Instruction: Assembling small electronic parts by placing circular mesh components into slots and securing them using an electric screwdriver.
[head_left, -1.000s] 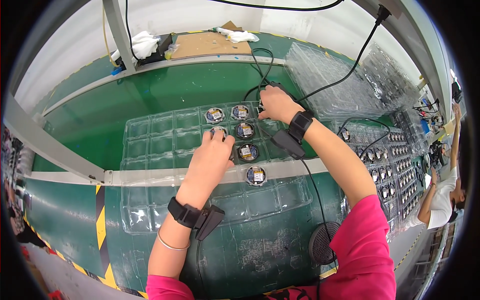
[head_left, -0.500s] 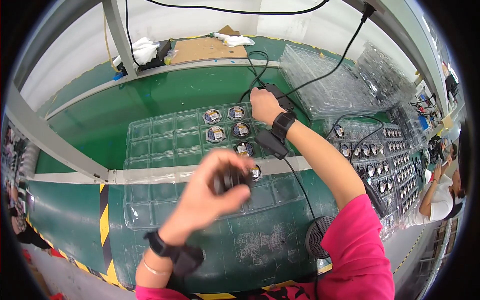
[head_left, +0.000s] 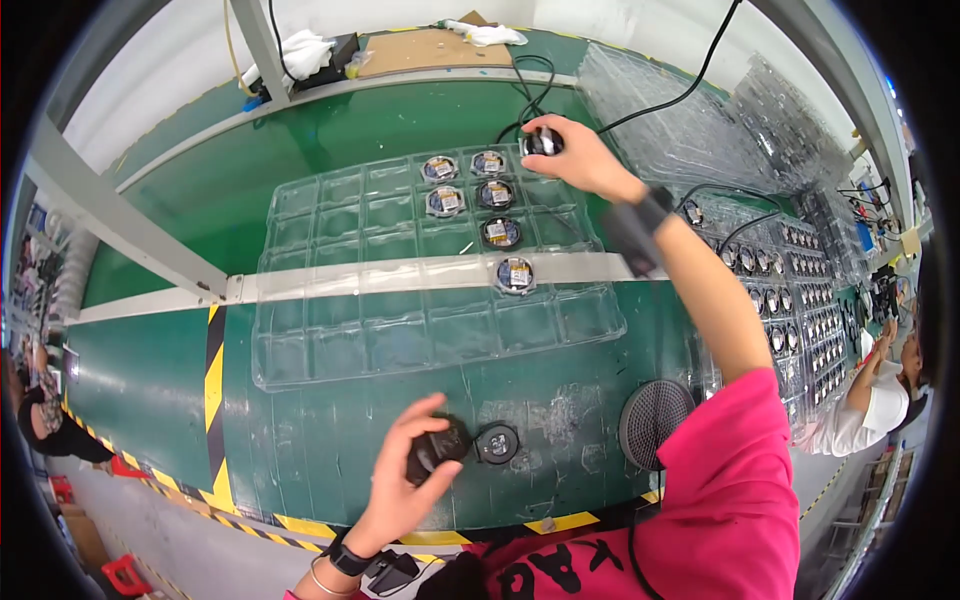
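Note:
Near the front of the green table, my left hand (head_left: 392, 492) grips a black, round-edged device (head_left: 436, 450) between thumb and fingers. Right beside it lies a round black disc part (head_left: 497, 443) on the tabletop. My right hand (head_left: 590, 160) is farther off, above the far right corner of a clear compartment tray (head_left: 335, 305), with its fingers around a dark, shiny round part (head_left: 543, 142). Several round parts with pale labels, such as one labelled disc (head_left: 515, 275), sit in the tray's compartments, in two columns at its far end. Both wrists wear black straps.
A grey round mesh-topped object (head_left: 655, 424) stands near my right sleeve. Filled clear trays (head_left: 780, 300) lie to the right, with stacked clear trays (head_left: 650, 130) behind. Black cables (head_left: 690, 90) hang and run across the back right. A person (head_left: 860, 405) works at far right.
My left hand has come down from over the tray to the table's near part, beside the disc. My right hand has stayed at the tray's far right; the part in it now shows. The view has shifted.

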